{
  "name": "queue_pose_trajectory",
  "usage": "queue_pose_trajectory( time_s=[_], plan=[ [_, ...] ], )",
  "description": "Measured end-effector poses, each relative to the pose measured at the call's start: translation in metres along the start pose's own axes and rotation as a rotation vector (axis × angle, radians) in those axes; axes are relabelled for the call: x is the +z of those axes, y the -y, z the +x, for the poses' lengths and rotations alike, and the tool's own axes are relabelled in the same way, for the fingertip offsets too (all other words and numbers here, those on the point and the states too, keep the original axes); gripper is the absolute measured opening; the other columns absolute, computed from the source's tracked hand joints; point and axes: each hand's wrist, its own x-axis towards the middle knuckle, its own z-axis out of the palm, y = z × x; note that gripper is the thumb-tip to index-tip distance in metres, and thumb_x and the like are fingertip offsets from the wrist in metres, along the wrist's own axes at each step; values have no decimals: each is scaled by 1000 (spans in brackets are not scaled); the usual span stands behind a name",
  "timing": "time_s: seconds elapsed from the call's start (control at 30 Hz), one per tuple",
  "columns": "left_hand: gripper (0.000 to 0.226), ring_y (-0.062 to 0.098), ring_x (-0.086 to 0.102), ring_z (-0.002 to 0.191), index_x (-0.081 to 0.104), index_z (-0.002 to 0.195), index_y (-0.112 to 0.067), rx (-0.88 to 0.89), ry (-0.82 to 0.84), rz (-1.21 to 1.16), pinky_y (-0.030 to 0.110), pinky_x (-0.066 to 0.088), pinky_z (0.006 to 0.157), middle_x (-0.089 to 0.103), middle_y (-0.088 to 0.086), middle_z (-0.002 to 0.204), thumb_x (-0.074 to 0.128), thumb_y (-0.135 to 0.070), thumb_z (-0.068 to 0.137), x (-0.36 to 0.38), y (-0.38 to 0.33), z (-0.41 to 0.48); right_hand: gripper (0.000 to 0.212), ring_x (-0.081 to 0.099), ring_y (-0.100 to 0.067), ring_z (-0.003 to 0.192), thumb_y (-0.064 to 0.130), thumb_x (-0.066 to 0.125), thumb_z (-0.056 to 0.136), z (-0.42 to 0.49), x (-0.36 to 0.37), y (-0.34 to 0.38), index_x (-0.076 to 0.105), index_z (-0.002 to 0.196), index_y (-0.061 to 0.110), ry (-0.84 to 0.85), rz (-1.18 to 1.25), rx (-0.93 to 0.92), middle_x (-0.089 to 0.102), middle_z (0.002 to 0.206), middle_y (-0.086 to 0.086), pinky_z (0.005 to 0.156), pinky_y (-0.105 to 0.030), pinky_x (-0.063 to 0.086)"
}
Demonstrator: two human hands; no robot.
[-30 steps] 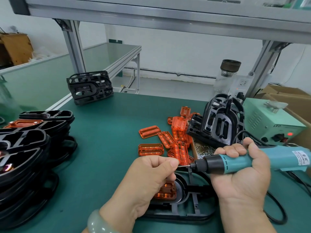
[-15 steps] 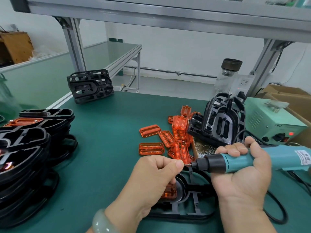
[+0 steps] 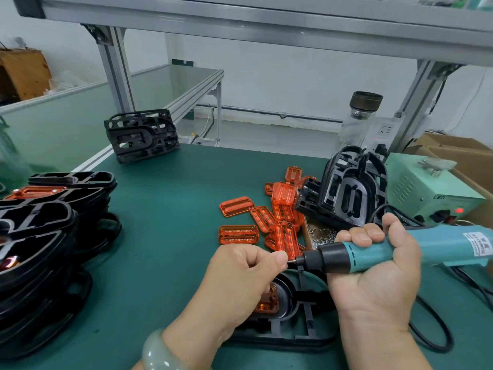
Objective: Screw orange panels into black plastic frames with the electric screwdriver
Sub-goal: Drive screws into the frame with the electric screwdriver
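**Hands.** My right hand (image 3: 373,265) is clenched around the teal electric screwdriver (image 3: 394,249) at lower right of the frame. The fingers wrap over the barrel, the palm faces up, and the tool lies almost level, pointing left. My left hand (image 3: 240,279) is curled. Its thumb and forefinger pinch the bit (image 3: 294,261) at the black nose of the tool. I cannot tell whether a screw sits in that pinch; it is too small. A pale green bangle (image 3: 157,351) is on the left wrist.

**Workpiece.** A black plastic frame (image 3: 301,337) lies flat on the mat below both hands, at lower centre. An orange panel (image 3: 269,303) sits inside it, partly hidden by the left hand.

**Surface.** The dark green mat (image 3: 173,222) covers the bench.
- Loose orange panels (image 3: 282,217) lie in a heap at centre right.
- A tray of small screws (image 3: 322,236) sits just beside the heap.
- Upright black frames (image 3: 346,193) lean behind that tray.
- A stack of frames (image 3: 53,236), some with orange panels in them, fills the left edge.
- Another frame bundle (image 3: 141,134) stands at upper left of the mat.
- A pale green power supply (image 3: 426,188) with a red lamp lit sits at right.
- A black cable (image 3: 440,340) loops on the mat at lower right.

**Room.** A clear bottle with a dark cap (image 3: 360,116) stands behind the bench. Cardboard boxes (image 3: 458,150) are at far right. An aluminium post (image 3: 114,65) rises at upper left, and a second bench (image 3: 173,81) stands beyond it.
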Motion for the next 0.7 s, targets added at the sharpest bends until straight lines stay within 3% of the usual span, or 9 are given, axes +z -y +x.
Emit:
queue_pose_trajectory(
  time_s=[0.07, 0.13, 0.2, 0.27, 0.37, 0.43, 0.53, 0.7],
  plan=[
    [36, -2, 47, 46, 61, 46, -27, -1, 14, 3, 8, 40, 49, 51, -14, 44, 69, -37, 80, -2, 0, 0, 10, 42, -5, 48, 20, 49, 93, 0, 0, 0, 53, 85, 23, 9, -6, 14, 45, 60, 12, 59, -18, 43],
    [29, -4, 48, 45, 66, 50, -31, 7, 41, 5, 6, 39, 49, 56, -17, 47, 71, -38, 77, -5, -1, 1, 10, 43, -5, 49, 19, 48, 93, 0, 0, 0, 53, 85, 23, 16, -10, 27, 45, 60, 12, 59, -19, 42],
    [12, -8, 60, 58, 73, 62, -37, 5, 85, -20, 4, 41, 55, 68, -21, 64, 73, -47, 69, -9, -5, 1, 10, 43, -5, 49, 20, 48, 93, -1, -1, 0, 54, 85, 23, 30, -21, 36, 44, 61, 12, 59, -20, 43],
    [20, -6, 65, 70, 75, 72, -36, 20, 66, 0, 5, 44, 60, 72, -19, 78, 74, -52, 62, -18, -2, 4, 10, 43, -5, 49, 20, 48, 93, -1, -2, 0, 54, 86, 23, 54, -37, 49, 45, 61, 11, 58, -20, 44],
    [7, -3, 58, 58, 73, 73, -36, 46, 25, 206, 7, 45, 57, 70, -6, 69, 78, -32, 70, -37, 2, 10, 11, 43, -5, 48, 18, 46, 94, -1, -3, -1, 54, 88, 24, 91, -68, 65, 45, 60, 11, 57, -20, 45],
    [14, -3, 52, 51, 72, 71, -40, 41, 95, 377, 8, 40, 52, 63, -10, 58, 78, -27, 73, -45, 6, 10, 11, 43, -6, 47, 17, 45, 93, -1, -4, -1, 53, 89, 23, 112, -95, 75, 45, 59, 10, 56, -20, 45],
    [14, -3, 47, 48, 69, 67, -42, 26, 209, 601, 9, 35, 48, 55, -21, 52, 78, -32, 72, -47, 10, 9, 8, 44, -6, 46, 16, 50, 88, -2, -4, -3, 54, 89, 23, 150, -151, 96, 46, 57, 9, 54, -20, 45],
    [13, -4, 48, 54, 65, 68, -46, 40, 236, 724, 13, 38, 53, 53, -18, 59, 79, -43, 69, -43, 15, 8, 13, 44, -8, 46, 18, 58, 76, -4, -4, -4, 56, 88, 22, 189, -233, 102, 46, 57, 7, 53, -19, 45]
  ],
)
